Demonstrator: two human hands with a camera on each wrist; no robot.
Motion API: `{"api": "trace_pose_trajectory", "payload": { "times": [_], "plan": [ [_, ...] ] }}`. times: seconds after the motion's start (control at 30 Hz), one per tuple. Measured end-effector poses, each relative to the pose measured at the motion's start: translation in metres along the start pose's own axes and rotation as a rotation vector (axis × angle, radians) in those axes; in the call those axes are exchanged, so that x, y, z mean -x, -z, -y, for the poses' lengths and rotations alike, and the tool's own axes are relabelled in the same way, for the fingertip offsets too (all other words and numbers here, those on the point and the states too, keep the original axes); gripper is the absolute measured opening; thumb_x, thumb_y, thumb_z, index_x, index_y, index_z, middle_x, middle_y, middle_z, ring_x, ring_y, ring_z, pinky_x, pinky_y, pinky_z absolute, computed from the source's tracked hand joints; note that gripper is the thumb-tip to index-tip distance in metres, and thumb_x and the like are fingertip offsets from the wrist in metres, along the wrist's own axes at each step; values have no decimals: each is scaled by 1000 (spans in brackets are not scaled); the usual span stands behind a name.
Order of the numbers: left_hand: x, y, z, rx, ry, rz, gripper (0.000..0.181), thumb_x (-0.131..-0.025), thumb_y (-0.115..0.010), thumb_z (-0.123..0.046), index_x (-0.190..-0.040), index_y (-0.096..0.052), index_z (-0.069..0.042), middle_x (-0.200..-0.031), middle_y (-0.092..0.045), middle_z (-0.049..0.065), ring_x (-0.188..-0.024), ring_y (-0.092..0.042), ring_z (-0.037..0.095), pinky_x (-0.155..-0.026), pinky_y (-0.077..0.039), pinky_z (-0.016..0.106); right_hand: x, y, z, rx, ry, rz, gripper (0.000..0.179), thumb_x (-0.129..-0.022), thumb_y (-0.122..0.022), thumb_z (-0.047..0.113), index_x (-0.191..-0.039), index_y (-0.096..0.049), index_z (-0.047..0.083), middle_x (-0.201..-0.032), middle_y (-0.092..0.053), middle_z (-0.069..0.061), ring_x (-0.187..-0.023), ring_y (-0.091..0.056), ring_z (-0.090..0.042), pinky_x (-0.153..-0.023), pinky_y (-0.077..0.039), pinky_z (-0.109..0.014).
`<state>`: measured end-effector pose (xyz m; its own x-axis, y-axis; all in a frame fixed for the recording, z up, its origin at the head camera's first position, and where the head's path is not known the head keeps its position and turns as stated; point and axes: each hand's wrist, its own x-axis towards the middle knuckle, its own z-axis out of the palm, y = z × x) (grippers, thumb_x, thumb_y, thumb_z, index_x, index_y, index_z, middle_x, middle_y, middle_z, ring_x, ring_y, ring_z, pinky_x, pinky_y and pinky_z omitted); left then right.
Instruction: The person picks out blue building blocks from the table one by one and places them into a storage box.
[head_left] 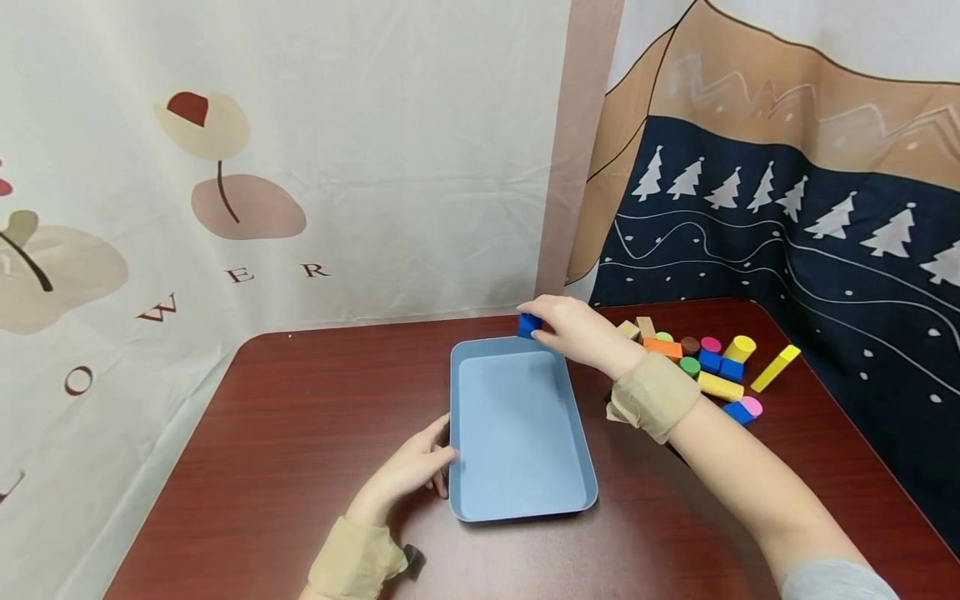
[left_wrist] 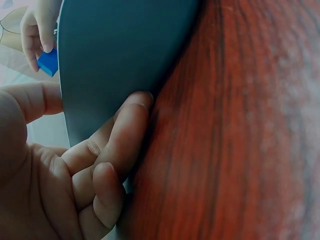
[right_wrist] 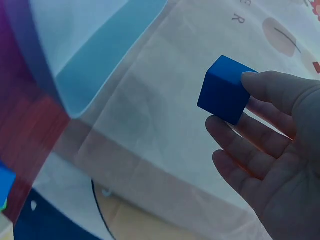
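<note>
Fingers (right_wrist: 232, 137) of the right hand (head_left: 579, 330) pinch a blue cube (head_left: 528, 325); best hold snugly. The left hand (head_left: 407, 468) grips the blue tray (head_left: 521, 437) beside it.

the head camera looks forward and down from well back over tabletop (head_left: 337, 400) and curtain (head_left: 420, 125). the left-wrist one looks closely along the tray (left_wrist: 115, 55), fingers (left_wrist: 131, 135) at eight o'clock; the right-wrist one faces the curtain, blue block (right_wrist: 222, 91) near at two o'clock. all share tray and block.
</note>
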<state>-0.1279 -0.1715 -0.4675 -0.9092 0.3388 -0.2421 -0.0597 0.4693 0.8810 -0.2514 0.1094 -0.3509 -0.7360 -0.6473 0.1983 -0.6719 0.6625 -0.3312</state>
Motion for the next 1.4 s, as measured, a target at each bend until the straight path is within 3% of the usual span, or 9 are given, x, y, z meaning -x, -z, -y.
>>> {"api": "trace_pose_trajectory", "payload": {
  "times": [0.53,1.4],
  "plan": [
    [0,0,1,8,6,4,73,-88,-55,-14,-152,-23,-7,-59,-59,10,-47,-61,26,-47,-45,32,-16,-30,18,-49,-9,64,45,-90,-67,15,-132,-56,4,-123,-61,-11,-106,-60,-23,-92,-48,-36],
    [2,1,-2,-3,8,12,68,-91,-55,-15,-150,-24,-3,-57,-59,9,-46,-61,25,-45,-46,32,-45,-75,40,-35,-28,144,42,-91,-66,16,-131,-58,5,-124,-60,-10,-110,-58,-21,-95,-45,-35]
  ]
}}
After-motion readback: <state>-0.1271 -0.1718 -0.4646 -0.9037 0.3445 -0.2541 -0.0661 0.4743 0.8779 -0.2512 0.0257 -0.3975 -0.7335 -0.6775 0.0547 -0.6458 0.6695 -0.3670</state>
